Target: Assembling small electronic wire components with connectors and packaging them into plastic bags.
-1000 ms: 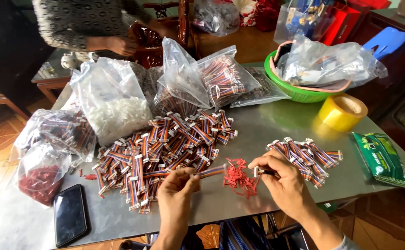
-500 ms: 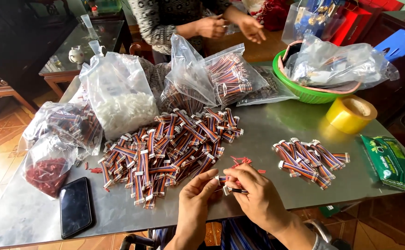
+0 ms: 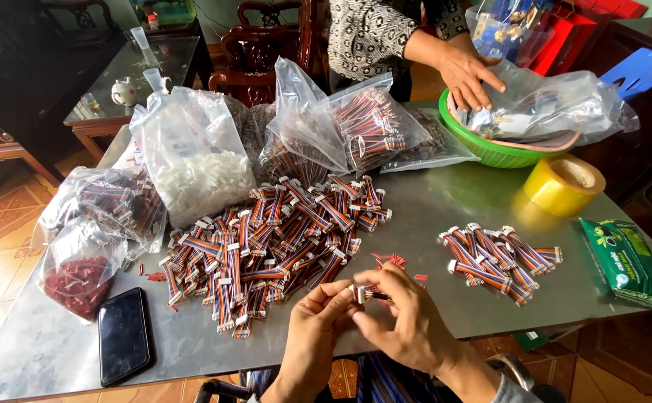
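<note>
Striped ribbon cable with a white connector sits pinched between your hands just above the surface's near edge, long axis running roughly left-right, connector end pointing left. Your left hand and right hand are both closed on it, fingertips together. Yellow tape roll sits far right, and a flat green packet lies below it.

Soft daylight from above; dull glare on the metal table; faint shadows; sharp focus; dim room edges
</note>
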